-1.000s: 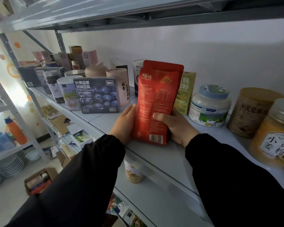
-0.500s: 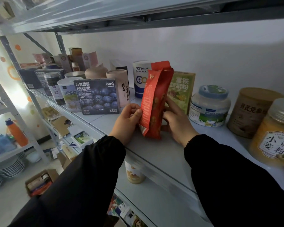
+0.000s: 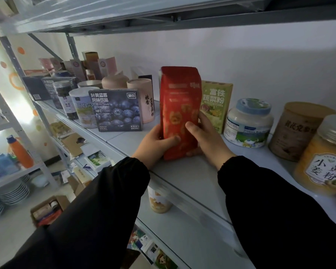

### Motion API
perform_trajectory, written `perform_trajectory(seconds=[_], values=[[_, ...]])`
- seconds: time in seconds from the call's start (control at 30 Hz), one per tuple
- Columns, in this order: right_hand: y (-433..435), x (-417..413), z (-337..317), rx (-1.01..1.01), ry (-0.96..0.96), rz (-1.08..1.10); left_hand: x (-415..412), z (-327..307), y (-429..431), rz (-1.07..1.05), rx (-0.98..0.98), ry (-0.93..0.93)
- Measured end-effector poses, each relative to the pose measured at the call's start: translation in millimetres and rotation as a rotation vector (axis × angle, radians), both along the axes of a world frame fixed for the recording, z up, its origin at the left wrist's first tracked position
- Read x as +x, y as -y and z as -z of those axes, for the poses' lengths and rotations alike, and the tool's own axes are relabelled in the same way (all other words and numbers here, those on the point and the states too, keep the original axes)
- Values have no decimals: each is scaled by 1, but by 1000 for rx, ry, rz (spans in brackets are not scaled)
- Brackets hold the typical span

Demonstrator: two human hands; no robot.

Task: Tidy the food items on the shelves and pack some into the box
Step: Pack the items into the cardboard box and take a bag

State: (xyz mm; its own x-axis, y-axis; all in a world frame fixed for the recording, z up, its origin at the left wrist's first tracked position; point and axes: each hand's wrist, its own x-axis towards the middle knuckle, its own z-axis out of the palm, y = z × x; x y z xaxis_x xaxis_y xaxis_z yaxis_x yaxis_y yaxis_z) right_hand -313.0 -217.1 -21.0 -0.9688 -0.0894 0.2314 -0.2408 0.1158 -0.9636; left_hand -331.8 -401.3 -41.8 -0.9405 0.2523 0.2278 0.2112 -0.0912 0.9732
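Observation:
A tall red food pouch (image 3: 179, 105) stands upright on the white shelf (image 3: 194, 171), its printed face turned toward me. My left hand (image 3: 155, 141) grips its lower left edge, thumb across the front. My right hand (image 3: 204, 138) holds its lower right side, thumb on the front and fingers behind. A dark blueberry drink box (image 3: 115, 109) stands to the left, a green vegetable powder box (image 3: 214, 101) right behind the pouch.
Right of the pouch stand a white tub with a blue lid (image 3: 248, 123), a brown canister (image 3: 297, 131) and a yellow powder jar (image 3: 324, 160). Cans and tubes crowd the shelf's left end. A cardboard box (image 3: 47, 210) with items sits on the floor, lower left.
Both hands turned the red pouch about its upright axis: its back faced me, then its edge, now its front. It stands slightly further right.

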Motion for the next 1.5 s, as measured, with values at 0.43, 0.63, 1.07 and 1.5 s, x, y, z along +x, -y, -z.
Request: perform_trajectory(seconds=[0.43,0.63,1.07,1.5], values=[[88,41,-9,389,-3,-224,80,2,108,-118,48,78],[190,56,15,330,52,-421,134,29,196,-309,141,145],[403,42,136,5,446,-645,161,117,372,-716,332,286],[617,-21,184,-395,829,-624,110,138,590,-1041,667,278]])
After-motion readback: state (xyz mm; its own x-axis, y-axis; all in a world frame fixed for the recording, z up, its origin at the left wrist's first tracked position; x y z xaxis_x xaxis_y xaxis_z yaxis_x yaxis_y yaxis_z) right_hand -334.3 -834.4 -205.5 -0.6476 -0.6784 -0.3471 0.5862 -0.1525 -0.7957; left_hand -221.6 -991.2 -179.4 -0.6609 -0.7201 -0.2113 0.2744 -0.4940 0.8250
